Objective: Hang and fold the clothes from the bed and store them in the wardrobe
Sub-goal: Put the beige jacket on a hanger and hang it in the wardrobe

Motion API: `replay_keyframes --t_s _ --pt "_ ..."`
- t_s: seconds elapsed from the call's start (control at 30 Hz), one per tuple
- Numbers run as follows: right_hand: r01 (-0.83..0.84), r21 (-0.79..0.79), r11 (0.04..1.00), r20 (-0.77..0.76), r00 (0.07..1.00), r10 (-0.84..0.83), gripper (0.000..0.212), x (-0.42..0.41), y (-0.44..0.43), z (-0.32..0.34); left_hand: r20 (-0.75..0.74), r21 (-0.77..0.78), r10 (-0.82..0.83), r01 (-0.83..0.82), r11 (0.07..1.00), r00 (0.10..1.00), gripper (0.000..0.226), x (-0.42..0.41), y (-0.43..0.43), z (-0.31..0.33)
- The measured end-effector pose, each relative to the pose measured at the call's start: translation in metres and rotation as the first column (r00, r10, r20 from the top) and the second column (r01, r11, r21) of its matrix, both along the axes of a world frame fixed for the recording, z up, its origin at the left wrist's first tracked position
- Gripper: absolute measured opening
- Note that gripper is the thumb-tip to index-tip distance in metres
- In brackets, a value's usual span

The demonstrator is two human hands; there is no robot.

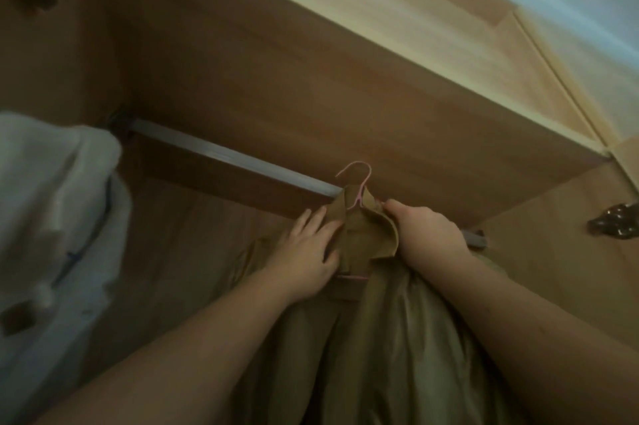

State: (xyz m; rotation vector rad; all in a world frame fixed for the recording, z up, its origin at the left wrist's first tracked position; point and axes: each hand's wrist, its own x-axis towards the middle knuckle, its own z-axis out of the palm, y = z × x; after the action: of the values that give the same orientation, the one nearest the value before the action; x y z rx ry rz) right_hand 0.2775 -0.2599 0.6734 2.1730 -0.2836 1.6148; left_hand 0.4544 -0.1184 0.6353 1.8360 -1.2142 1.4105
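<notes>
While left hand lies flat, right hand grips tan shirt, wooden wardrobe, metal rail

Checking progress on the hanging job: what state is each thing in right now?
Coat: on hanger, held up at the collar.
Hanger: pink, hook near the rail; whether it is over the rail is unclear.
Rail: bare at left.
Left hand: flat on the coat.
Right hand: gripping the collar.
White garment: hanging at left.

Single head-worn wide-angle view, tilted upward into the open wardrobe, close to the hanging rail running from nine toward three o'clock, both forearms entering from six o'clock, ceiling at one o'clock
</notes>
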Motion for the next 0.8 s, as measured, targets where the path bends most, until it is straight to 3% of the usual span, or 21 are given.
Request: replay_keyframes --t_s 0.1,0.3,0.6,0.8 --pt "0.041 -0.037 0.998 -0.011 0.999 -0.041 0.034 0.017 -0.003 -0.001 -0.037 0.029 0.017 -0.016 0.999 0.999 0.057 0.015 -0.003 -0.003" --pt "0.036 -0.017 0.999 -0.015 0.999 -0.036 0.01 0.042 -0.011 -0.012 -0.063 0.038 0.034 -0.032 0.999 0.997 0.058 0.031 -0.014 -0.017" --pt "0.008 -0.006 1.0 0.064 0.998 -0.008 0.025 0.044 -0.019 0.0 -0.061 0.013 0.011 -0.01 1.0 0.998 0.056 0.016 -0.017 -0.003" --pt "0.049 0.0 0.999 -0.05 0.998 -0.049 0.017 0.047 -0.01 -0.003 -0.137 0.037 0.03 -0.025 0.999 0.99 0.056 0.014 -0.011 -0.014"
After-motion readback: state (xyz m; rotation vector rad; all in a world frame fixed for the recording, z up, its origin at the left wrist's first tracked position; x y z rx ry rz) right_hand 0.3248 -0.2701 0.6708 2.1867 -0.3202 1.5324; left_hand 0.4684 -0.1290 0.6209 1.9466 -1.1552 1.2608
